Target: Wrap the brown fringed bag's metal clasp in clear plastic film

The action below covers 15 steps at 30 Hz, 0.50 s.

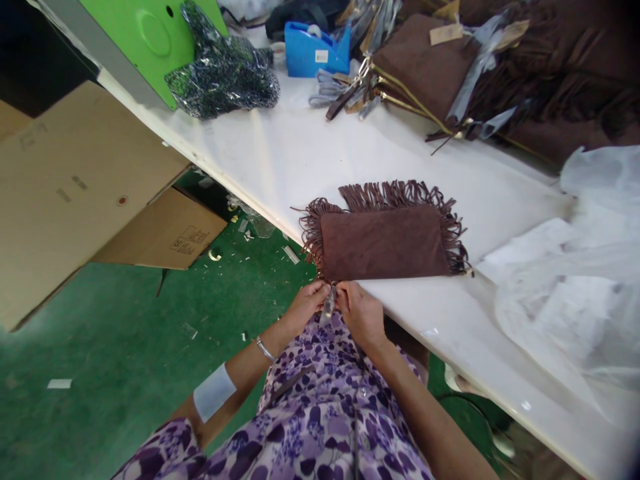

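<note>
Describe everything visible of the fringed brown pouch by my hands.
The fringed brown pouch lies flat on the white table, at its edge. Its rectangular panel looks like suede; thin strips line the far side and both ends. The left hand and right hand hold a small shiny piece at the near-left corner.

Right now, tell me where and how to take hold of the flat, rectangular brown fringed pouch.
Pinching the plain near edge of the flat brown fringed pouch looks best, coming from the person's side, to the right of the bare right hand: loose brown fringe borders the other three sides, while this straight edge faces the person.
</note>
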Each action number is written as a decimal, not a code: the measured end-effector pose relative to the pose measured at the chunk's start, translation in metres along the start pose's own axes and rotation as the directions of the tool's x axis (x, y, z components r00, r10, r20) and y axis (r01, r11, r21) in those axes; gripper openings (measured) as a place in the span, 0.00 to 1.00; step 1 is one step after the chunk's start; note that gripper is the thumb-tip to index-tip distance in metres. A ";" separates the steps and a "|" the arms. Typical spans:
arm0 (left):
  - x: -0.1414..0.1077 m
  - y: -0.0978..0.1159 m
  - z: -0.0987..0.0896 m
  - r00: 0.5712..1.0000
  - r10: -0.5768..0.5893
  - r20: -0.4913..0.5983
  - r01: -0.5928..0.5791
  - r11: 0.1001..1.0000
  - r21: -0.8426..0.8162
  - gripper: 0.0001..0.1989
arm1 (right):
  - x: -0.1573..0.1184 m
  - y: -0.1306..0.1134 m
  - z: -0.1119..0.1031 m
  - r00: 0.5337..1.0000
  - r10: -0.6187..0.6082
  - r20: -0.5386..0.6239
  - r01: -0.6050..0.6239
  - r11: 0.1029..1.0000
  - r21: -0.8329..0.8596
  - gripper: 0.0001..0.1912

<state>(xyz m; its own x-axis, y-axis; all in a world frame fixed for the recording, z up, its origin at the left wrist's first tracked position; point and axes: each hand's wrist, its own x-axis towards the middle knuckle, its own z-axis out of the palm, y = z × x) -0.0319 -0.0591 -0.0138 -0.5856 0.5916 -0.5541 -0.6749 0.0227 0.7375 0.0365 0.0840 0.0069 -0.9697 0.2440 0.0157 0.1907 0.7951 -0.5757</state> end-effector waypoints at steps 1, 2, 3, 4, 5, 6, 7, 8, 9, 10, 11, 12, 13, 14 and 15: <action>0.000 -0.001 0.000 1.000 -0.004 0.002 0.004 1.000 -0.009 0.20 | 0.001 -0.001 0.000 1.000 -0.001 0.000 0.001 1.000 -0.004 0.11; 0.000 -0.002 0.000 1.000 -0.008 0.007 0.008 1.000 -0.015 0.20 | 0.002 -0.002 -0.001 1.000 0.007 -0.006 -0.007 1.000 -0.009 0.11; 0.000 -0.002 0.000 1.000 -0.009 0.010 0.009 1.000 -0.021 0.20 | 0.003 -0.002 -0.001 1.000 0.018 -0.011 -0.018 1.000 -0.015 0.11; 0.000 -0.003 0.001 1.000 -0.010 0.012 0.010 1.000 -0.027 0.20 | 0.003 -0.003 -0.001 1.000 0.026 -0.013 -0.026 0.999 -0.020 0.11; 0.000 -0.003 0.002 1.000 -0.010 0.009 0.010 0.999 -0.034 0.20 | 0.004 -0.002 0.000 0.999 0.029 -0.012 -0.030 0.999 -0.020 0.11; 0.000 -0.003 0.003 1.000 -0.010 0.000 0.010 0.999 -0.041 0.21 | 0.003 -0.002 0.001 0.999 0.033 -0.009 -0.033 0.999 -0.012 0.12; 0.000 -0.003 0.004 1.000 -0.010 -0.012 0.009 0.999 -0.049 0.21 | 0.003 -0.001 0.002 0.999 0.040 -0.006 -0.040 0.999 0.010 0.12; 0.000 -0.002 0.005 1.000 -0.010 -0.026 0.008 0.999 -0.054 0.21 | 0.001 0.000 0.003 0.998 0.057 -0.007 -0.057 0.997 0.048 0.12; -0.001 -0.001 0.006 0.999 -0.009 -0.039 0.007 0.999 -0.052 0.21 | -0.002 0.001 0.004 0.996 0.092 -0.014 -0.090 0.990 0.106 0.12; -0.001 0.000 0.007 0.999 -0.009 -0.049 0.007 0.999 -0.042 0.20 | -0.005 0.002 0.006 0.989 0.148 -0.025 -0.141 0.973 0.185 0.12; -0.001 0.000 0.008 0.998 -0.007 -0.055 0.006 1.000 -0.025 0.20 | -0.008 0.002 0.008 0.976 0.217 -0.027 -0.200 0.938 0.281 0.12; -0.001 0.001 0.009 0.998 -0.002 -0.055 0.001 1.000 -0.007 0.19 | -0.011 0.001 0.009 0.957 0.290 -0.013 -0.263 0.885 0.385 0.13; -0.001 0.001 0.009 0.999 0.007 -0.053 -0.006 1.000 0.008 0.18 | -0.013 0.000 0.011 0.937 0.347 0.029 -0.317 0.817 0.482 0.15; 0.000 0.000 0.009 0.998 0.019 -0.052 -0.018 1.000 0.018 0.18 | -0.015 -0.002 0.012 0.921 0.379 0.086 -0.359 0.748 0.558 0.16; 0.000 0.000 0.008 0.998 0.033 -0.050 -0.032 0.999 0.022 0.17 | -0.016 -0.004 0.013 0.911 0.387 0.144 -0.390 0.689 0.611 0.17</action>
<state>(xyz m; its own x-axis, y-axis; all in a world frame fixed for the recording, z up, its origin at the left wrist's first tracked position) -0.0283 -0.0521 -0.0108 -0.6292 0.5508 -0.5483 -0.6459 0.0219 0.7631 0.0491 0.0699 -0.0013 -0.8312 0.4498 -0.3266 0.4159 0.1133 -0.9023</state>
